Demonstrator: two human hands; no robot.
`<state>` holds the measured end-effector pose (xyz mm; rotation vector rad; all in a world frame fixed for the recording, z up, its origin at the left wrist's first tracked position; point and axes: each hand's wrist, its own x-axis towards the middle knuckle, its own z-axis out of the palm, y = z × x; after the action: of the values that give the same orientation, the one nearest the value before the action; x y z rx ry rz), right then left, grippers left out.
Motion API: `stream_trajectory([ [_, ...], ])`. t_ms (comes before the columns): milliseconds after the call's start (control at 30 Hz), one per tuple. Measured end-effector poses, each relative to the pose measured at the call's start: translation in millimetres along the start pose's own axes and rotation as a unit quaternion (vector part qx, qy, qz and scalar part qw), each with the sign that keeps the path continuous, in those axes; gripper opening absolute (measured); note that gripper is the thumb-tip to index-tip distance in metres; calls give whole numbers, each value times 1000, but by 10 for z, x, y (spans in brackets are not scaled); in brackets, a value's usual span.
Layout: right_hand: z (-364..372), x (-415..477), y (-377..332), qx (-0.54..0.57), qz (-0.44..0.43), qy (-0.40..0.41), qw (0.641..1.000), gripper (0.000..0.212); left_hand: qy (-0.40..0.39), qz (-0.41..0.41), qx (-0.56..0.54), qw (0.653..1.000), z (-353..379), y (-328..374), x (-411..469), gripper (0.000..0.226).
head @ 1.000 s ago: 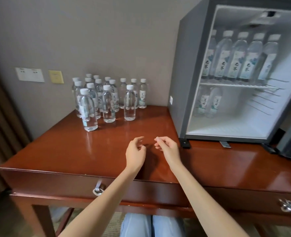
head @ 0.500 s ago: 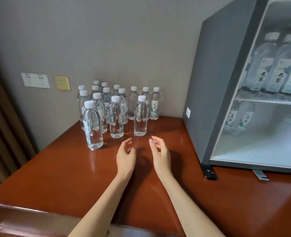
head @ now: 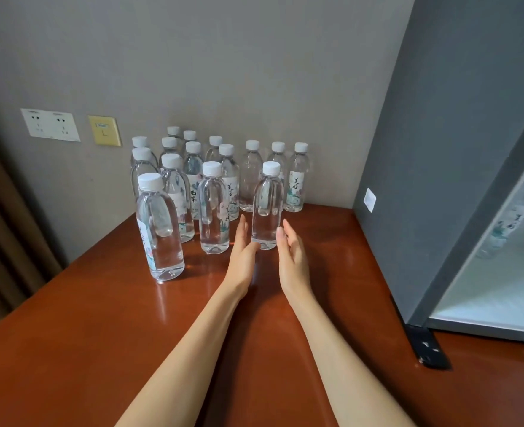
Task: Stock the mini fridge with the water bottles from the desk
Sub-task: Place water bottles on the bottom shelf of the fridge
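Head camera looked down at two bare forearms reaching forward over a glossy reddish-brown wooden desk (head: 100, 334). The left hand (head: 243, 251) and the right hand (head: 293, 257) faced each other, palms inward, with fingers straight and relaxed and nothing gripped. Between them stood a clear plastic water bottle with a white screw cap (head: 266, 208), upright on the desk. The left thumb lay against the foot of this bottle and the right fingertips (head: 280, 232) sat just beside its lower wall. Whether either pressed on the plastic could not be told.

Just left of the left hand stood a second clear capped bottle (head: 213, 211), and farther left and nearer the person a third one (head: 159, 229). Beyond the fingertips, a group of matching clear bottles (head: 192, 180) stood upright in loose rows against the grey wall, several with pale labels bearing dark script.

Right of the right hand rose a grey box-shaped mini fridge (head: 439, 149) on a black foot (head: 430, 346). Its white interior was open to view at the far right, with a blurred labelled bottle (head: 507, 229) inside.

Far to the left of the left hand, on the wall, were a white double wall socket (head: 50, 124) and a yellow square wall plate (head: 104, 131), with a brown pleated curtain (head: 1, 241) at the edge.
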<state>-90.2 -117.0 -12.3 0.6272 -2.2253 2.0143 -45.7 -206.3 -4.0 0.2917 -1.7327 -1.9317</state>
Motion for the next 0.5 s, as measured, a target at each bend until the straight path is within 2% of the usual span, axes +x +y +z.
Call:
stream_trajectory([
  [267, 22, 38, 23, -8, 2, -56, 998, 59, -18, 4, 31, 999, 3, -73, 267, 64],
  [500, -13, 35, -24, 58, 33, -35, 997, 59, 30, 42, 82, 995, -24, -131, 250, 24],
])
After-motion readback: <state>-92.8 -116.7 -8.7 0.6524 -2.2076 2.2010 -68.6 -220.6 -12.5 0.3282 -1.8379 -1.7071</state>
